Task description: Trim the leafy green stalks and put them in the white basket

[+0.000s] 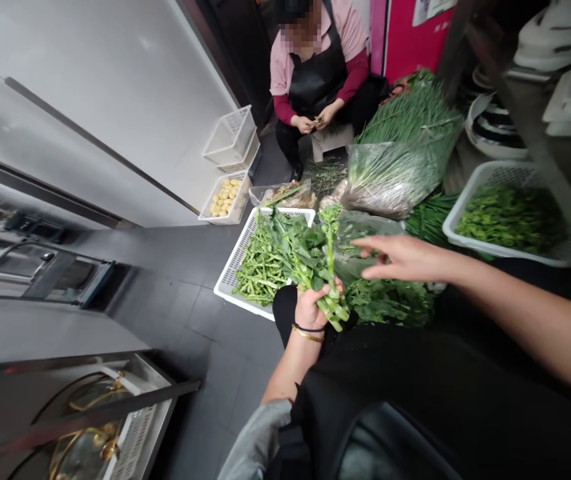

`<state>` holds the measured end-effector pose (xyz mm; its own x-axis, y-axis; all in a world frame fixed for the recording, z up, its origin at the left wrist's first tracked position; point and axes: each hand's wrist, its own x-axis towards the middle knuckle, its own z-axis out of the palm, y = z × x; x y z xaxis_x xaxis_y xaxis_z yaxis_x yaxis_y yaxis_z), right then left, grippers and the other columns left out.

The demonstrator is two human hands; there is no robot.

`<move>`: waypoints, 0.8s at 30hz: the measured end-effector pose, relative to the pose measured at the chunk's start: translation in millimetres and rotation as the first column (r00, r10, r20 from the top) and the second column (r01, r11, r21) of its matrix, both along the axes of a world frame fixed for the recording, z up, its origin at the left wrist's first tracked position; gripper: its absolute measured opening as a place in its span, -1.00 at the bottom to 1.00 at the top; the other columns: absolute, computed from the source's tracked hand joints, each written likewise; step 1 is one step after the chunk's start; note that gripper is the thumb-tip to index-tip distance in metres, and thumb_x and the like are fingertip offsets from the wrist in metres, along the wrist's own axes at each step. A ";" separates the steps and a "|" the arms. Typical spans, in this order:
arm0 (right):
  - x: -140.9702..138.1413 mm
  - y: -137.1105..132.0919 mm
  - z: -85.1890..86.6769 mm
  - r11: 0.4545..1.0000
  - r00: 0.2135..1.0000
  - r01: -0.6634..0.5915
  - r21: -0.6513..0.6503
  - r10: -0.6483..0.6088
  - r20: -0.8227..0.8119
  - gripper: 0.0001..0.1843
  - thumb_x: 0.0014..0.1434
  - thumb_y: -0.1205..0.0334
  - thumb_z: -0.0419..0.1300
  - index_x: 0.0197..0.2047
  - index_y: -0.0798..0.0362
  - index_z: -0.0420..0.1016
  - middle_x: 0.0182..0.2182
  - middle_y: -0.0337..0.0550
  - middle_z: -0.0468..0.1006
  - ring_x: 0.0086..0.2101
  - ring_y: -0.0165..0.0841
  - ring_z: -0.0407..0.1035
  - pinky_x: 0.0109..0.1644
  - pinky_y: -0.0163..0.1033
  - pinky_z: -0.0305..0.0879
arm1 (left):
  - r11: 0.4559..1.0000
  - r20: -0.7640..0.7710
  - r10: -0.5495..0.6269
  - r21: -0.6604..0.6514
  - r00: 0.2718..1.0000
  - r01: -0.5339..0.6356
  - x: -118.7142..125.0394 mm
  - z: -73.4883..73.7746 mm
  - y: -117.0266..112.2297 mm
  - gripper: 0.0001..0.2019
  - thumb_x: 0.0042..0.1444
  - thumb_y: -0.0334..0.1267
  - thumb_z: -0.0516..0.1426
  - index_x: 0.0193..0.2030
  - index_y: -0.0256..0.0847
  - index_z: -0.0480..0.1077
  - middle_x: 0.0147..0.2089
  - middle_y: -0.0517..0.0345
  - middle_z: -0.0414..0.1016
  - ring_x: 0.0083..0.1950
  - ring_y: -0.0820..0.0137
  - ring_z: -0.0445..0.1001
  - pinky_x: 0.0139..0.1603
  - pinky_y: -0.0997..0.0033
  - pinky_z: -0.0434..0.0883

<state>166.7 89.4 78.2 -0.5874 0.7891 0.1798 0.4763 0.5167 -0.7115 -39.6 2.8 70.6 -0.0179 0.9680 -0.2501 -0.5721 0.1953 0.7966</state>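
My left hand point(312, 307) is wrapped round a bunch of leafy green stalks point(332, 267) with thick pale stems, their cut ends pointing down toward my lap. To the right of the bunch, my right hand point(395, 259) hovers with its fingers stretched out and nothing in them. Behind the bunch stands a white plastic basket point(225, 283) holding cut green stems point(260, 270). Beneath my right hand lie more leafy greens point(390, 303) and a clear plastic bag point(360, 230). The bunch hides part of the basket.
A co-worker point(320, 73) sits opposite, both hands on something small. Bagged long green stalks point(400, 160) lie at the right, near a white basket of greens point(512, 217). Peeled potato-like pieces point(226, 197) fill a small basket. A metal cart point(60, 273) stands left.
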 end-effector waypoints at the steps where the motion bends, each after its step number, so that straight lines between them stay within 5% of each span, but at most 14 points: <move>1: -7.1 5.9 15.0 0.990 0.991 -0.036 -0.133 0.018 -0.130 -0.51 0.02 -0.14 0.19 -0.10 0.03 0.47 -0.44 -0.15 0.55 -0.55 -0.40 0.37 -0.47 -0.29 0.23 | 1.000 0.003 -0.007 -0.005 1.000 0.007 4.6 -0.3 -0.2 -0.68 -0.34 -0.24 0.32 -0.40 -0.29 0.38 -0.46 0.10 0.43 -0.46 0.41 0.40 -0.39 0.35 0.34; 5: -43.6 13.5 44.3 0.930 0.870 0.060 -0.363 -0.226 -0.437 -0.57 0.06 -0.15 0.17 -0.52 0.07 0.31 -0.71 -0.29 0.37 -0.72 -0.48 0.23 -0.61 -0.34 0.16 | 0.999 0.024 0.052 0.010 0.998 -0.052 20.9 -2.8 -0.1 -0.71 -0.33 -0.30 0.31 -0.41 -0.27 0.38 -0.48 0.13 0.43 -0.49 0.43 0.40 -0.41 0.37 0.35; 9: -63.1 -7.2 15.1 0.874 0.679 0.060 -0.482 -0.390 -0.622 -0.59 0.14 -0.14 0.11 -0.47 0.04 0.24 -0.65 -0.30 0.40 -0.68 -0.47 0.29 -0.60 -0.35 0.23 | 0.995 0.059 0.099 0.006 0.993 -0.099 28.8 -9.5 0.5 -0.73 -0.31 -0.30 0.30 -0.40 -0.26 0.38 -0.49 0.14 0.43 -0.49 0.42 0.41 -0.40 0.35 0.38; 11: -62.0 -21.3 0.3 0.916 0.725 0.141 -0.375 -0.353 -0.591 -0.62 0.20 -0.09 0.05 -0.46 0.04 0.27 -0.62 -0.26 0.42 -0.62 -0.45 0.33 -0.51 -0.33 0.27 | 0.994 0.060 0.111 0.001 0.992 -0.111 30.5 -11.8 2.7 -0.73 -0.32 -0.30 0.30 -0.41 -0.26 0.38 -0.48 0.14 0.43 -0.46 0.40 0.44 -0.39 0.35 0.39; 13: -53.3 -31.5 -4.5 0.972 0.878 0.196 -0.131 -0.234 -0.417 -0.63 0.23 -0.01 0.00 -0.49 0.05 0.31 -0.58 -0.18 0.44 -0.54 -0.42 0.35 -0.43 -0.31 0.25 | 0.988 0.037 0.155 -0.003 0.987 -0.155 29.8 -11.8 5.9 -0.73 -0.33 -0.28 0.31 -0.43 -0.26 0.38 -0.49 0.13 0.44 -0.45 0.39 0.45 -0.38 0.36 0.40; 15: -38.5 -33.5 0.7 0.995 0.985 0.084 0.059 -0.074 -0.153 -0.63 0.22 0.03 0.01 -0.51 0.06 0.36 -0.55 -0.15 0.46 -0.51 -0.40 0.35 -0.42 -0.30 0.19 | 0.982 0.000 0.191 -0.008 0.982 -0.191 26.7 -10.1 8.1 -0.73 -0.34 -0.26 0.31 -0.45 -0.27 0.39 -0.49 0.13 0.45 -0.46 0.39 0.45 -0.38 0.36 0.41; 17: -22.9 -25.9 11.7 0.997 0.997 -0.074 0.026 0.073 0.037 -0.67 0.15 -0.03 0.10 -0.43 0.04 0.44 -0.52 -0.17 0.49 -0.53 -0.39 0.34 -0.46 -0.30 0.14 | 0.985 -0.023 0.173 -0.005 0.985 -0.173 23.5 -8.1 7.5 -0.73 -0.34 -0.25 0.32 -0.46 -0.28 0.39 -0.51 0.13 0.44 -0.46 0.39 0.46 -0.37 0.35 0.41; 19: -14.5 -12.0 23.3 0.988 0.994 -0.103 -0.112 0.107 0.030 -0.63 0.07 -0.12 0.16 -0.30 0.03 0.47 -0.49 -0.22 0.51 -0.54 -0.40 0.33 -0.48 -0.32 0.13 | 0.994 -0.016 0.111 0.017 0.994 -0.110 22.8 -7.0 4.3 -0.73 -0.33 -0.27 0.32 -0.46 -0.28 0.40 -0.52 0.13 0.44 -0.46 0.37 0.46 -0.36 0.32 0.42; 22: -23.6 4.1 33.0 0.968 0.989 -0.020 -0.251 -0.017 -0.145 -0.55 0.14 -0.18 0.03 -0.35 0.07 0.43 -0.57 -0.24 0.47 -0.56 -0.42 0.31 -0.47 -0.32 0.15 | 0.999 0.003 0.034 0.035 0.999 -0.034 27.2 -7.2 -1.2 -0.73 -0.32 -0.26 0.32 -0.44 -0.27 0.40 -0.52 0.12 0.44 -0.42 0.32 0.48 -0.35 0.28 0.43; 24: -36.7 2.4 32.7 0.972 0.977 0.076 -0.221 -0.117 -0.178 -0.50 0.22 -0.14 -0.08 -0.51 0.07 0.35 -0.67 -0.25 0.38 -0.60 -0.43 0.25 -0.47 -0.31 0.11 | 0.999 -0.020 0.047 0.027 0.999 -0.046 30.3 -8.3 -3.0 -0.73 -0.31 -0.24 0.32 -0.45 -0.26 0.39 -0.52 0.11 0.44 -0.38 0.29 0.49 -0.34 0.27 0.44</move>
